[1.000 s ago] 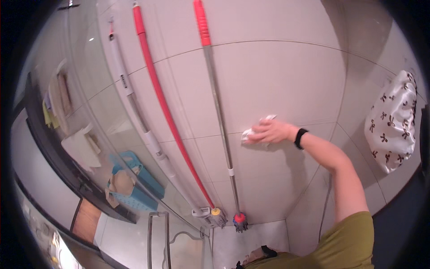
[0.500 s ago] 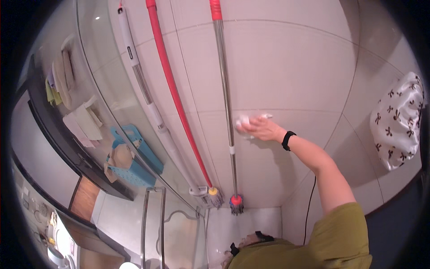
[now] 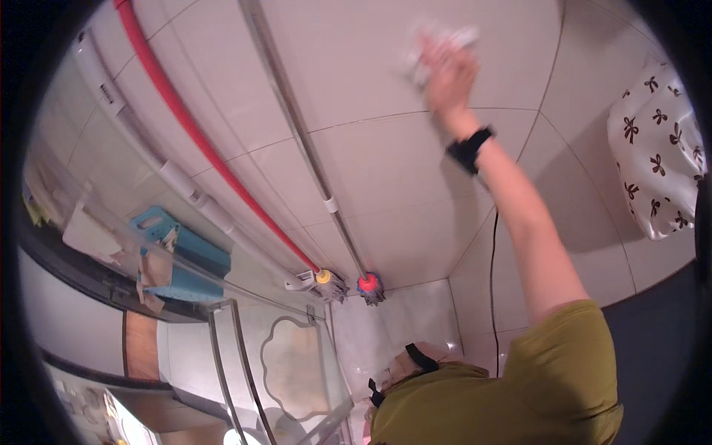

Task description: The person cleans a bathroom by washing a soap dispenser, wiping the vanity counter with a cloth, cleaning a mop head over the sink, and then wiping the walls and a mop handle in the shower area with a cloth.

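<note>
High on the tiled wall, my right hand presses a crumpled white cloth or tissue against a pale tile. Motion blurs the fingers and the cloth. A black band sits on the wrist, and the arm reaches up from an olive sleeve. Nearest on the left, a metal-handled mop leans on the wall. My left hand does not show.
Left of that mop stand a red-handled mop and a white pole. A blue basket hangs farther left, near a glass panel and metal handle. A black cable and a bow-patterned white cover are at right.
My right hand has moved up the wall with the white cloth, from beside the metal mop handle to a higher tile. The view has shifted and tilted, too.
</note>
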Available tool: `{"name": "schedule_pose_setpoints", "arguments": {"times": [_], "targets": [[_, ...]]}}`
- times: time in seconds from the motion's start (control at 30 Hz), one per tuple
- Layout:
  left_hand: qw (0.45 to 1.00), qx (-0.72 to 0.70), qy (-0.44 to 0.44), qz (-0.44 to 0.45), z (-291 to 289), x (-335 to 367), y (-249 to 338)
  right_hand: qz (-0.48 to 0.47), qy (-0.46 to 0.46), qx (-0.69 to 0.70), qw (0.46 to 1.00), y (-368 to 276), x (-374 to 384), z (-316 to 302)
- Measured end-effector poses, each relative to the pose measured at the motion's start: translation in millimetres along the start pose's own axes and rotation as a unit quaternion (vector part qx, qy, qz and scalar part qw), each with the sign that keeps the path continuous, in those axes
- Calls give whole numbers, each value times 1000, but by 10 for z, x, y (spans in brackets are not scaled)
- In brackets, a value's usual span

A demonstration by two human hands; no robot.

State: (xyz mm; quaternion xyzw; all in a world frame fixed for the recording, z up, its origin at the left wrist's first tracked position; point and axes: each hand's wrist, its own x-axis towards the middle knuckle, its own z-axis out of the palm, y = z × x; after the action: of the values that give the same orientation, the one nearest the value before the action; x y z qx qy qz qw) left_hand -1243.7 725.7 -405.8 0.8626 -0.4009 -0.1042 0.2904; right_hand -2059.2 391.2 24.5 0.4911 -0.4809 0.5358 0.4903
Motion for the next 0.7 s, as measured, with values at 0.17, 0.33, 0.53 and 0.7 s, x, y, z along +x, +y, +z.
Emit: {"name": "schedule_pose_setpoints", "arguments": {"times": [0.17,0.33,0.53,0.7], "targets": [[998,39,-27,46,-164,-6,502,-116,-592,3,798,-37,-2309,-538],[984,101,-45,139,-174,82,394,-220,-521,-111,817,334,-2362,-767],[942,173,-65,281,-288,408,174,96,21,-322,942,777,-1038,-854],[886,216,-122,392,-332,737,16,362,220,-191,886,735,-1702,-817]]}}
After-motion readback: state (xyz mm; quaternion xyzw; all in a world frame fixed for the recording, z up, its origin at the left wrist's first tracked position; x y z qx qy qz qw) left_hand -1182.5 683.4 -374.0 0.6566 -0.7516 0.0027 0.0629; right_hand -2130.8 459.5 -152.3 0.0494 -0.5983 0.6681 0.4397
